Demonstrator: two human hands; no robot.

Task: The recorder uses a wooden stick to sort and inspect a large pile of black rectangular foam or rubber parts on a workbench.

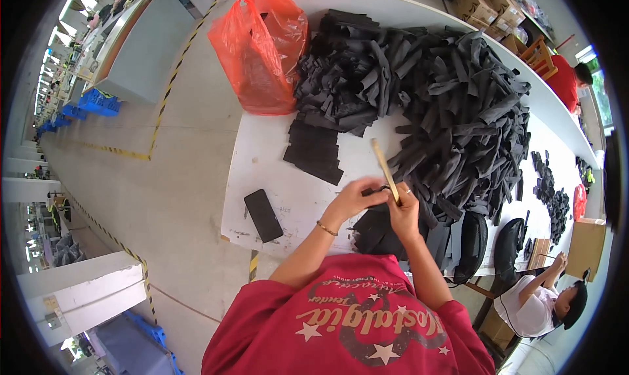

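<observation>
Two hands: both are closed together over one small black fabric piece (376, 192) at the near edge of the white worktop (275, 158).
Left hand (357, 198): the fingers are curled shut on the left end of the piece; a thin bracelet is worn on the wrist.
Right hand (404, 211): it is clenched around a slim wooden stick (384, 170), whose far end is angled up and away, and the piece's right end is pinched as well.
Stick and piece: the stick's lower end is met by the fabric between the hands; how deep it is pushed cannot be told.
Doing it well: in judgement, the piece should be kept taut and the stick guided straight, so that the fabric is not bunched.
Surroundings: a large heap of black strips (426, 93) is spread far and right, a flat black stack (314, 153) lies left of the hands, a dark phone (263, 215) lies near left, and an orange plastic bag (262, 47) is set at the far left.
</observation>
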